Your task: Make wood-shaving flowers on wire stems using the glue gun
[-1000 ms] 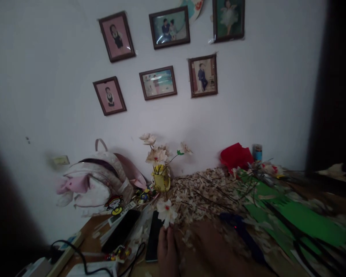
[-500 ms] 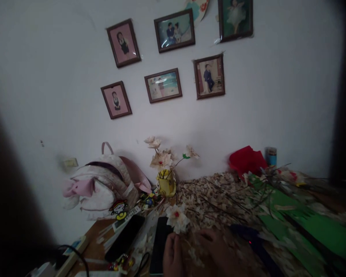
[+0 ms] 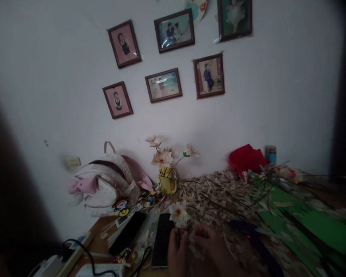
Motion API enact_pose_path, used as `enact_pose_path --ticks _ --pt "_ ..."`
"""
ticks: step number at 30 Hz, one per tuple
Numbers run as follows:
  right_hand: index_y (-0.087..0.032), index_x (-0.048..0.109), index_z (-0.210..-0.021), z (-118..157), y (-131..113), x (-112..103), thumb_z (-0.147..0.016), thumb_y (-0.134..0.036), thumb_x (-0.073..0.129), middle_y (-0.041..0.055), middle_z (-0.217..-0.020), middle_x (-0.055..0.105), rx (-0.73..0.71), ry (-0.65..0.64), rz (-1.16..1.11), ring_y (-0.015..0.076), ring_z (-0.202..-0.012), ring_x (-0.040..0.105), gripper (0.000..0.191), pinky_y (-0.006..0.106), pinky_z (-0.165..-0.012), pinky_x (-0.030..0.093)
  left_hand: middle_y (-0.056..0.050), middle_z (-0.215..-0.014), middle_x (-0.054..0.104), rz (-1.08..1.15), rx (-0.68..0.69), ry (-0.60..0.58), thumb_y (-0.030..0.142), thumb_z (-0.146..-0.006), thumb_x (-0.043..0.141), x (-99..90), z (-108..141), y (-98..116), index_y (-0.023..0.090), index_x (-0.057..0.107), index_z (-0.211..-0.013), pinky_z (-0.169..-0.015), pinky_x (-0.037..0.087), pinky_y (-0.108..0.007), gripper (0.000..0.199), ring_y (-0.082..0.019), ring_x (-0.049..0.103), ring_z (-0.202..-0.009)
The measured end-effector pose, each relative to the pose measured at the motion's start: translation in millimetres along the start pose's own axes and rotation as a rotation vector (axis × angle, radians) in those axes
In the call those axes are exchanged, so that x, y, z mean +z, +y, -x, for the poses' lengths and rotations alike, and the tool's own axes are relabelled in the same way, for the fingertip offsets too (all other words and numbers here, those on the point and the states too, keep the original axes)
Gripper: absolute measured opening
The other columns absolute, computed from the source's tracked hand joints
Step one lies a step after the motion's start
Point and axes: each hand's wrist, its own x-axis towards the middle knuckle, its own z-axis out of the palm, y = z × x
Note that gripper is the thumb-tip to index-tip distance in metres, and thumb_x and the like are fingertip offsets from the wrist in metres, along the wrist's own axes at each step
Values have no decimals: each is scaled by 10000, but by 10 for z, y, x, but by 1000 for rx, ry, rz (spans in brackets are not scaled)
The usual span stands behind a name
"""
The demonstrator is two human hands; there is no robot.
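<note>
A white handmade flower [image 3: 180,214] with a red centre stands just above my left hand [image 3: 177,246], whose fingers are pinched below it. Its stem is hidden by those fingers. Close by on the right, my right hand [image 3: 209,240] has its fingers curled together near a pale petal; the dim light hides what they hold. To the right of that hand lies a dark blue glue gun [image 3: 255,244] with a small red light. A black phone [image 3: 162,242] lies flat beside my left hand.
Loose pale petals [image 3: 207,188] and dark stems cover the table. Behind are a yellow vase [image 3: 167,182] of similar flowers and a red piece [image 3: 246,158]. Green sheets [image 3: 328,227] with dark scissors [image 3: 308,234] lie right. A backpack [image 3: 109,184], another phone [image 3: 128,232] and a power strip [image 3: 75,254] sit left.
My right hand has come left, closer to my left hand, and its fingers have drawn in. The flower still sits above my left hand. The view has shifted slightly.
</note>
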Motion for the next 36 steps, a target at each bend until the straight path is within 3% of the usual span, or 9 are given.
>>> enact_pose_path --ticks 5,9,13,21,26,29,36 --pt "-180 608 -569 -6 41 3 -471 -277 736 -46 -542 576 -26 -41 -26 116 -543 509 188 234 -542 369 15 -636 573 47 0 -92 438 -532 749 -24 -47 -100 171 569 -671 -638 432 -238 351 -158 537 -660" --pt "-178 620 -580 4 35 2 -443 -304 752 -38 -534 584 72 -73 -139 102 -501 505 229 229 -529 374 22 -637 567 131 9 -118 436 -563 739 -40 -81 -196 172 573 -673 -645 438 -238 330 -148 538 -650" --pt "-185 621 -630 22 21 -8 -498 -350 724 -28 -580 591 143 -78 -175 108 -517 535 235 241 -556 406 -16 -728 624 201 -50 -116 416 -519 774 -58 -104 -269 169 600 -729 -726 450 -264 368 -182 581 -756" --pt "-170 639 -726 -43 177 -78 -591 -332 713 -34 -624 596 38 -75 -31 80 -507 494 224 199 -491 330 -13 -717 627 242 -63 -47 430 -451 799 -14 -69 -289 180 596 -717 -735 454 -267 417 -193 585 -766" --pt "-169 612 -700 -43 155 -80 -580 -357 716 -32 -621 591 -18 -111 42 105 -553 518 246 215 -532 355 -1 -693 603 155 -67 -132 506 -535 734 -32 -66 -187 171 603 -704 -709 441 -256 398 -177 559 -731" --pt "-174 609 -717 -27 108 -62 -575 -373 718 -12 -664 610 -97 -70 149 149 -645 556 268 245 -598 397 19 -640 560 89 -46 -140 525 -579 697 -28 -71 -163 166 590 -658 -672 426 -238 382 -156 529 -680" --pt "-200 589 -714 34 -57 -59 -567 -348 656 6 -706 620 -143 59 208 197 -730 585 220 289 -685 440 19 -628 556 108 -53 -174 435 -482 777 18 -75 -234 174 572 -620 -651 413 -239 360 -152 517 -650"
